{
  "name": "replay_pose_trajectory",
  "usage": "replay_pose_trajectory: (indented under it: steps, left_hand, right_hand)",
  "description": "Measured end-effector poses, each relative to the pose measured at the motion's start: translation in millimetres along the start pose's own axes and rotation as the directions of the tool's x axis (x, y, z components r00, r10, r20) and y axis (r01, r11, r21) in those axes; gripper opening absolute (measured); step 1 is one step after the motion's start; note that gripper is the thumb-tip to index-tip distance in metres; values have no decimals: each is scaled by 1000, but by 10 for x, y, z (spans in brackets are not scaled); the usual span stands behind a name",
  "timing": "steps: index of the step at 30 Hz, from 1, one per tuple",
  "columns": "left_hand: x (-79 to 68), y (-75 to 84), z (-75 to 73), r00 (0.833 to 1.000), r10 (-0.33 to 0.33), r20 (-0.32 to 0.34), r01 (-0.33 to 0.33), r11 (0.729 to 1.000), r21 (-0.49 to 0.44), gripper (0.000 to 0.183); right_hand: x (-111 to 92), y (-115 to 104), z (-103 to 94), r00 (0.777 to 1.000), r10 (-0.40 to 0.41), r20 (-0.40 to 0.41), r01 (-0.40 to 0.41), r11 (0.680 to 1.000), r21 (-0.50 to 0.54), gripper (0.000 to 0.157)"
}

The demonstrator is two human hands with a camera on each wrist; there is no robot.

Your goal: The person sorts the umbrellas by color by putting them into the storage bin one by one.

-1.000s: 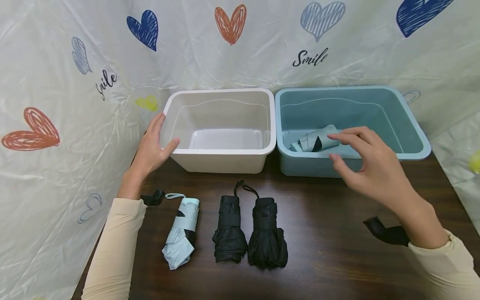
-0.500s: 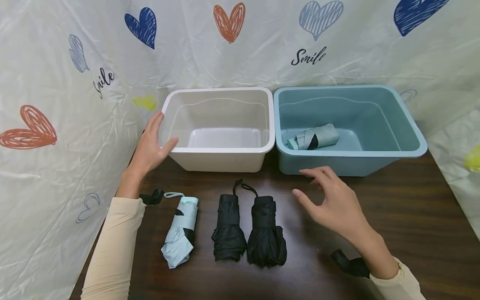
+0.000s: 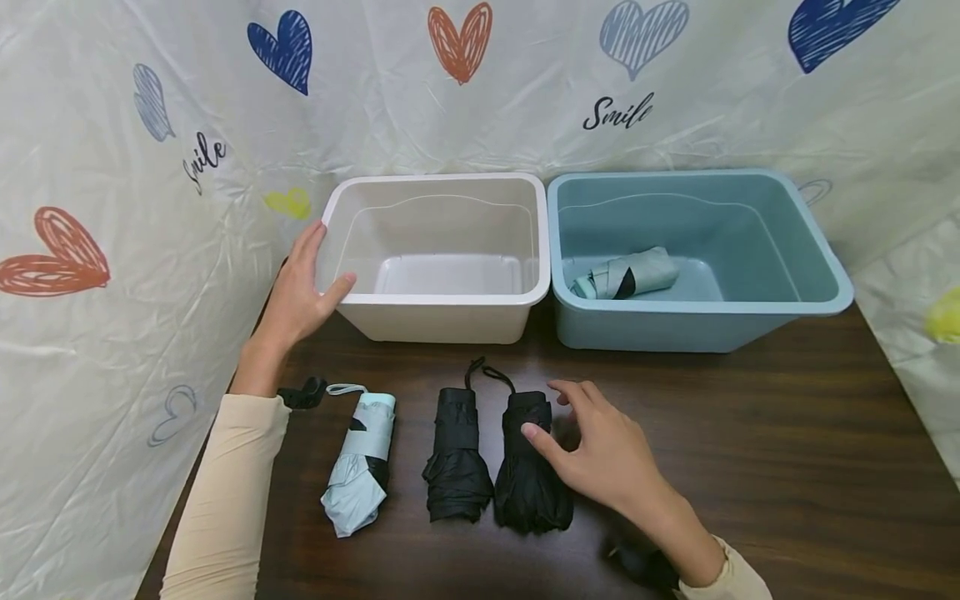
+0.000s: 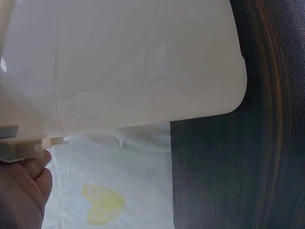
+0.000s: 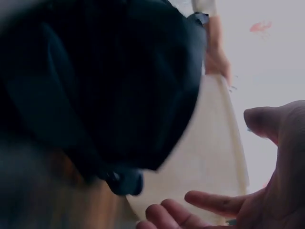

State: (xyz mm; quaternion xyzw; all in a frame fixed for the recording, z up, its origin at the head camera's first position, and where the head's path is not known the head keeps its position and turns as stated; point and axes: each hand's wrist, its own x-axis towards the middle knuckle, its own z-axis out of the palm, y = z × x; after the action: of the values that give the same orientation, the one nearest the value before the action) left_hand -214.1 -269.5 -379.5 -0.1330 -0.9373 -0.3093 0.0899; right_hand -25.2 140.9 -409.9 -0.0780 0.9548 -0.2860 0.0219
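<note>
Item: black folded umbrella of creased fabric, lying on the dark brown wood-grain table in front of the bins, loop end toward the far edge. The bare right hand is over its right side, thumb above the fabric, fingers beyond; thumb and fingers apart, gripping nothing. Contact: cannot tell.

Companion: second black folded umbrella of gathered fabric, just beside on the left, its loop end aligned likewise. Further left, well apart: pale blue folded umbrella with black patches, slightly slanted.

Containers, behind the row: off-white rectangular plastic bin, left; blue rectangular plastic bin, right, side by side. Inside the latter, toward its front-left corner: pale blue-green folded umbrella with a black patch.

The bare left hand rests at the off-white bin's front-left corner, thumb spread from the fingers; presumably this steadies it. The shared alignment probably keeps each shaft within easy reach.

Edges and room: wood surface extends from the right hand to the table's slanting right edge; a narrow strip separates umbrellas from bins. The near edge is out of view.
</note>
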Motion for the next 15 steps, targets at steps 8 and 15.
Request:
replay_pose_trajectory:
  steps: [8,15]
  left_hand:
    - [11,14,-1,1000,2,6,-2,1000,3,90]
    - [-11,7,-7,1000,-6,2,6,1000,5,90]
  right_hand:
    - [-85,-82,237,992,96,78,-93,995,-43,89]
    - [-105,-111,367,980,170,108,-163,984,-71,99]
